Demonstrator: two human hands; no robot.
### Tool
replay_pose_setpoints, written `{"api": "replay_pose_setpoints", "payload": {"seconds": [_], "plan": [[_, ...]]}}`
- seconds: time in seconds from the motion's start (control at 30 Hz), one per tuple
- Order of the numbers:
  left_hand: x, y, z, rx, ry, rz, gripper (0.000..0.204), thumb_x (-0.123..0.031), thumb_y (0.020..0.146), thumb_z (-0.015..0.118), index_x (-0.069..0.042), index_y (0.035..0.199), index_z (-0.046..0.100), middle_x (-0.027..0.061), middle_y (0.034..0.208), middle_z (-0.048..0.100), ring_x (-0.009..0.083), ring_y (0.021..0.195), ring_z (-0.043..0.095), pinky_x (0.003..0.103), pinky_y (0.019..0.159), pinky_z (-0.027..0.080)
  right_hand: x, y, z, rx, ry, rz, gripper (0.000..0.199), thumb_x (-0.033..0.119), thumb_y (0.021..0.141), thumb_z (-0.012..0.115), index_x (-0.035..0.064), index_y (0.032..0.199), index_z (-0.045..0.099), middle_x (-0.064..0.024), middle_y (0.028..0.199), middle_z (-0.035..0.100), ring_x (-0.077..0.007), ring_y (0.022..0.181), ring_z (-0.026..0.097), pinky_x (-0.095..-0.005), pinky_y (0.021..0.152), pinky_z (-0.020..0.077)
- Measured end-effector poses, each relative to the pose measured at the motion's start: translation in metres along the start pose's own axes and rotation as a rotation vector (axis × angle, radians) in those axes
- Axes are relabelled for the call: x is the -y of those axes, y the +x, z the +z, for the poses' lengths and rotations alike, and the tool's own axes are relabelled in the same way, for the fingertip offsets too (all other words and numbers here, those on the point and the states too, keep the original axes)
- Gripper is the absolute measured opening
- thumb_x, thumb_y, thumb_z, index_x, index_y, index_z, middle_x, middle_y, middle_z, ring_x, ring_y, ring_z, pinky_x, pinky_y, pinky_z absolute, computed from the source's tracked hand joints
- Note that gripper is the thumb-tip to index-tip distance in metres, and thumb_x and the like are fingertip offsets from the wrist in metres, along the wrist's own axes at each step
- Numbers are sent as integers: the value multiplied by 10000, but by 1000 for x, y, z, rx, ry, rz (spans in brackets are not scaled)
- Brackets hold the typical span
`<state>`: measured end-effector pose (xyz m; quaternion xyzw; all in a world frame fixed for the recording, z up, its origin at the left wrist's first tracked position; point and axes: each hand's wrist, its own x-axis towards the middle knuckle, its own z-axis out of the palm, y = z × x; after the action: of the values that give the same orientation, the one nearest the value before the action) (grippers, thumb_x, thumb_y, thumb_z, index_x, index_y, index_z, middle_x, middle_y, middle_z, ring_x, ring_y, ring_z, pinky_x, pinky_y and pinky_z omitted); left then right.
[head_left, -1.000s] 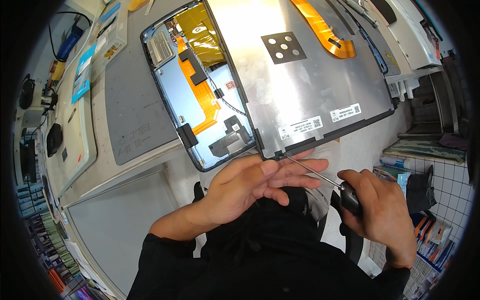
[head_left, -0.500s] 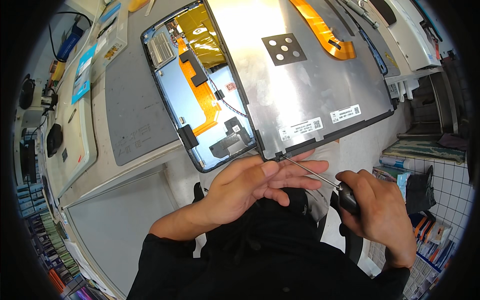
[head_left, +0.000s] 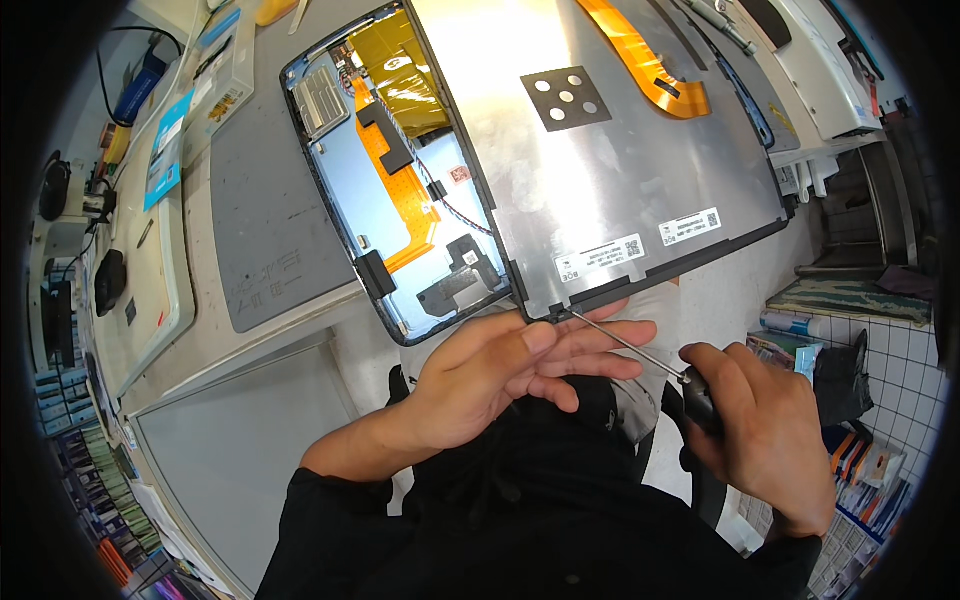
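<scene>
My left hand (head_left: 500,370) supports the near corner of a tablet's screen panel (head_left: 600,190), thumb at the frame's edge and the other fingers spread beneath. The panel's silver metal back faces up, with two white labels and a black patch. My right hand (head_left: 765,425) grips the black handle of a screwdriver (head_left: 640,352). Its thin shaft reaches left to the panel's lower edge, close to my left fingertips; the exact contact of the tip is unclear. The opened blue tablet back (head_left: 350,190) lies beside the panel, with a gold-wrapped battery (head_left: 400,75) and an orange ribbon cable (head_left: 395,175).
A grey mat (head_left: 275,200) covers the bench; the panel and tablet back overhang its front edge. A wide orange flex cable (head_left: 650,75) lies on the panel. At left sits a pale tray (head_left: 150,270); at right are a white device (head_left: 830,70) and a wire grid (head_left: 905,385).
My right hand and the screwdriver have shifted very slightly to the right. My left hand and the panel are nearly unmoved.
</scene>
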<state>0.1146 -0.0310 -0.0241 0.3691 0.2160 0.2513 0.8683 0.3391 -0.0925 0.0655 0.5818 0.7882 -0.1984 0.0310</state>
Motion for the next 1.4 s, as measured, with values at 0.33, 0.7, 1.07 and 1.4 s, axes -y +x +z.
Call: {"api": "replay_pose_setpoints", "payload": {"seconds": [0.33,0.7,1.07,1.4], "plan": [[0,-2,-5,67,-67,-30,556,-365,1020,295,22,1418,333,209,1410,438,308,1243,504,244,824,461,-3,2,3,-18,-8,-50,523,42,598,706,33,1096,546,-104,773,544,-278,629,582,-365,542,440],[1,-1,-6,79,-60,-19,559,-365,1020,289,36,1405,347,214,1411,434,307,1240,506,246,822,468,-10,5,9,-64,2,-97,526,36,563,709,37,1063,546,-95,770,544,-275,623,576,-361,532,432],[0,-1,-6,79,-58,-27,564,-370,1019,290,41,1400,352,216,1411,432,305,1241,505,243,821,468,-13,5,9,-72,-4,-101,527,42,556,698,37,1061,545,-96,755,527,-280,615,566,-363,534,437],[1,-1,-6,77,-61,-23,560,-364,1022,286,34,1414,326,211,1411,435,300,1242,504,244,832,465,-15,6,11,-75,-15,-108,533,51,558,702,44,1068,546,-99,776,538,-285,635,574,-372,542,443]]}}
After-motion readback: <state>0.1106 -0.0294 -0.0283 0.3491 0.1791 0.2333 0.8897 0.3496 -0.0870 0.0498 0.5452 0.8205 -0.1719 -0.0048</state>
